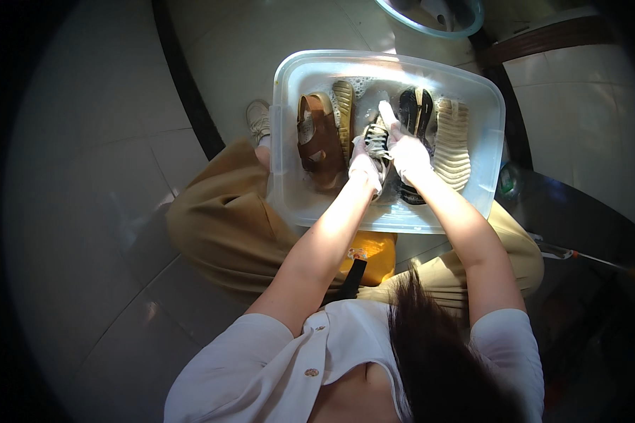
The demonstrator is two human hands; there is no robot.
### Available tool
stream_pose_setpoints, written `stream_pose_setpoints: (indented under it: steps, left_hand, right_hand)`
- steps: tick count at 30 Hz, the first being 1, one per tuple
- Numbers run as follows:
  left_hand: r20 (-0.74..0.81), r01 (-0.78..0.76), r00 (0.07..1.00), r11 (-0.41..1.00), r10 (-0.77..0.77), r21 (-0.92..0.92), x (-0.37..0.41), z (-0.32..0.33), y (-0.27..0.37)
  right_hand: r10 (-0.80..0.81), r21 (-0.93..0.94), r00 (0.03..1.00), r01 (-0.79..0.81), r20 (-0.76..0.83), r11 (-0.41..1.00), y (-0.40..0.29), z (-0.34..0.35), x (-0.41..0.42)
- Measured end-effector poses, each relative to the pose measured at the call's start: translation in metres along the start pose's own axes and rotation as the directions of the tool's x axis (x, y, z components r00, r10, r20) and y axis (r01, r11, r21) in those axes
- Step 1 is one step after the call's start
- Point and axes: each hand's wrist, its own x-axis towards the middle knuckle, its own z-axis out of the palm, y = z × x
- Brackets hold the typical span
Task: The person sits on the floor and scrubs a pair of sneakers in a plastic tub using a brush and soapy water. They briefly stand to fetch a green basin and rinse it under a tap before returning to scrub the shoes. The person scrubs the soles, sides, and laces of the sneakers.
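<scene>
A clear plastic tub [283, 198] with sudsy water stands in front of me. My left hand [366, 165], in a thin whitish glove, grips a dark lace-up shoe [375, 140] with pale laces. In my right hand [410, 156], gloved alike, is a slim white tool [387, 112], held against the shoe; its working side is hidden. Left of the hands lie a brown strap sandal [320, 135] and its mate with the ridged tan sole [344, 111] showing. To the right are a black shoe sole [417, 108] and a wavy beige shoe sole [451, 145].
Beyond the tub, a blue-rimmed basin [457, 35] stands on the tiled floor [233, 58]. An orange pouch [375, 259] lies between my legs, close to the tub. On the right are a clear bottle [508, 180] and a white-handled tool [555, 250].
</scene>
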Motion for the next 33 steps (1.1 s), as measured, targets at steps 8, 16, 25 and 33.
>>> stream_pose_setpoints:
  steps: [8,16,25,33]
  left_hand:
    - [0.038,0.061,0.997,0.989,-0.067,0.134,0.023,-0.027,-0.004]
    - [-0.05,0.063,0.998,0.944,-0.049,0.323,0.033,-0.054,-0.003]
    - [0.022,-0.125,0.988,0.698,0.154,0.705,-0.014,-0.038,-0.03]
    - [0.312,-0.295,0.925,-0.11,0.218,0.949,0.027,-0.059,-0.036]
  right_hand:
    - [0.074,-0.072,0.996,-0.07,0.05,0.995,0.001,-0.023,0.03]
    - [-0.151,-0.15,0.972,0.178,0.18,0.972,-0.011,-0.031,-0.045]
    - [-0.393,-0.113,0.876,0.436,0.278,0.893,-0.007,-0.025,-0.016]
    - [-0.081,-0.233,0.991,0.105,0.109,0.967,0.0,-0.028,0.018]
